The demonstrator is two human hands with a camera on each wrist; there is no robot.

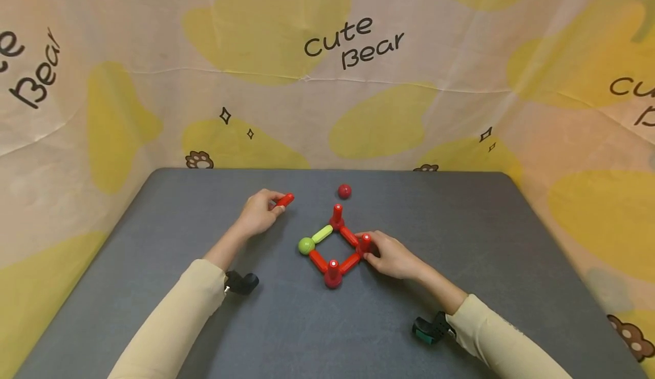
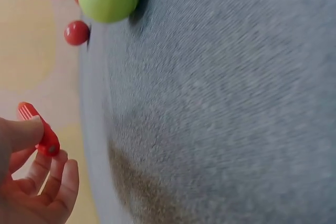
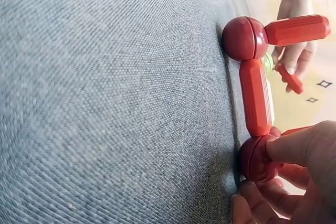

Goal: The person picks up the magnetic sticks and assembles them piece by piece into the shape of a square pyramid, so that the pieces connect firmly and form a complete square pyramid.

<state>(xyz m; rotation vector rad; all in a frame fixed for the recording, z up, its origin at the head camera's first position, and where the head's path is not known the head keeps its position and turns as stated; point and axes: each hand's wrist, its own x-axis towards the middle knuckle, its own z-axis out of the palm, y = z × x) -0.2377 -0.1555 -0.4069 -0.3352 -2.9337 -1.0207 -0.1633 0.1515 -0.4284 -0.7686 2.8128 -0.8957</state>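
My left hand (image 1: 259, 214) pinches a loose red rod (image 1: 285, 200) between thumb and fingers, raised over the table left of a four-sided frame of rods and balls. The frame lies flat: three red rods and one yellow-green rod (image 1: 322, 234) join a green ball (image 1: 306, 246) and three dark red balls. A red rod stands upright on each red ball, such as the front upright rod (image 1: 334, 269). With thumb and fingers my right hand (image 1: 394, 255) grips the right corner's red ball (image 3: 258, 158); the right wrist view shows the thumb pressed on it.
A single red ball (image 1: 345, 191) lies behind the frame. The grey table (image 1: 286, 328) ends at a curtain (image 1: 276, 38) printed with yellow patches and lettering. Black wrist devices (image 1: 241, 283) hang below both sleeves.
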